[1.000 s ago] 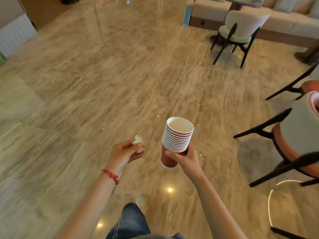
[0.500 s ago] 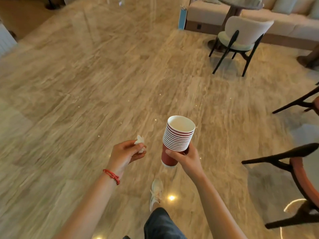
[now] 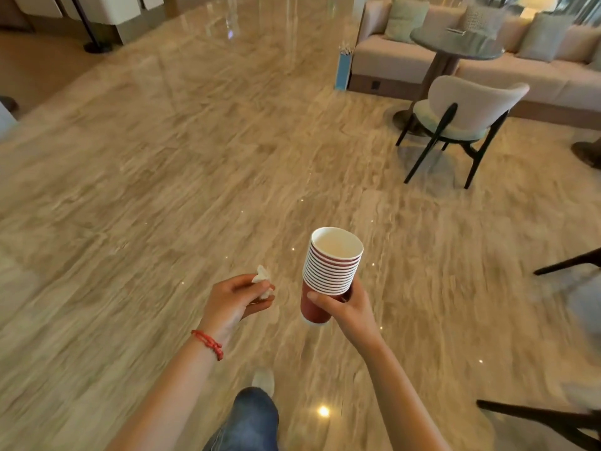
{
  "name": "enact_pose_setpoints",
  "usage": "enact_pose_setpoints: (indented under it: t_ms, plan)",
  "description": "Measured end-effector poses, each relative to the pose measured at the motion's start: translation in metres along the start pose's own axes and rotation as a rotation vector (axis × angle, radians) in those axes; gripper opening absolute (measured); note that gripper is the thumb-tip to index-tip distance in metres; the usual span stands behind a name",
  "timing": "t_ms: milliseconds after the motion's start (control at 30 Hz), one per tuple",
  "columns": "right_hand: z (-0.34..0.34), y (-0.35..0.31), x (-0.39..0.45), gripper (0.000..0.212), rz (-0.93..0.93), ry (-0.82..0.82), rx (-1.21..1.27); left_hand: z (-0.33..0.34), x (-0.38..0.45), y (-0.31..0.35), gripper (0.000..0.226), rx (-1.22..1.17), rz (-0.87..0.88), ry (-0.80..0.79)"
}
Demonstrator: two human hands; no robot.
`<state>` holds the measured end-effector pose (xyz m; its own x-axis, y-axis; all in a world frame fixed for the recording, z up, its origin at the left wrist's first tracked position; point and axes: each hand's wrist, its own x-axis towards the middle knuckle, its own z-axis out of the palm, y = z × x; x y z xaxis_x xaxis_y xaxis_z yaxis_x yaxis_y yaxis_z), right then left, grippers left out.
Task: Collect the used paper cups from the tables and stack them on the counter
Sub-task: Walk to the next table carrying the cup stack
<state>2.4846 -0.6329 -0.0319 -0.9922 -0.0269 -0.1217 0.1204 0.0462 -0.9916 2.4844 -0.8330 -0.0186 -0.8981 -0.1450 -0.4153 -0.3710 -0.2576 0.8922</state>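
Observation:
A stack of several red paper cups (image 3: pixel 331 271) with white rims, nested together, is held upright in front of me above the floor. My right hand (image 3: pixel 344 307) grips the stack low on its side, fingers wrapped round the bottom cup. To its left my left hand (image 3: pixel 235 301), with a red cord on the wrist, pinches a small crumpled white tissue (image 3: pixel 262 278) between thumb and fingers. No counter is in view.
Polished beige marble floor stretches ahead. A cream chair with dark legs (image 3: pixel 461 115) stands at the upper right by a round table (image 3: pixel 455 43) and a beige sofa (image 3: pixel 406 56). Dark chair legs (image 3: pixel 553 421) reach in at the right edge. A blue bag (image 3: pixel 344 71) stands by the sofa.
I have walked forward: the chairs on the right have slid out of the frame and the sofa and round table have come into view. Both hands keep their holds.

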Motion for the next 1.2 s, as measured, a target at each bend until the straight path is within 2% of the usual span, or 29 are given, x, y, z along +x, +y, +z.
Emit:
enact_pose_setpoints:
  t_ms: [267, 533, 767, 933, 1200]
  plan:
    - [-0.003, -0.017, 0.189, 0.041, -0.044, 0.002, 0.017, 0.041, 0.191, 0.059, 0.006, -0.017, -0.004, -0.016]
    - [-0.008, -0.053, 0.386, 0.043, -0.024, 0.058, 0.034, 0.087, 0.368, 0.152, 0.005, 0.017, -0.004, -0.035]
    - [-0.033, -0.057, 0.529, 0.047, -0.014, 0.091, 0.046, 0.138, 0.503, 0.193, 0.009, 0.036, -0.018, -0.068]
    - [-0.057, -0.060, 0.650, 0.049, -0.025, 0.062, 0.020, 0.189, 0.612, 0.224, 0.010, 0.037, -0.003, -0.076]
    - [-0.096, -0.101, 0.839, 0.055, -0.033, 0.013, -0.009, 0.264, 0.758, 0.289, 0.004, 0.018, -0.014, -0.031]
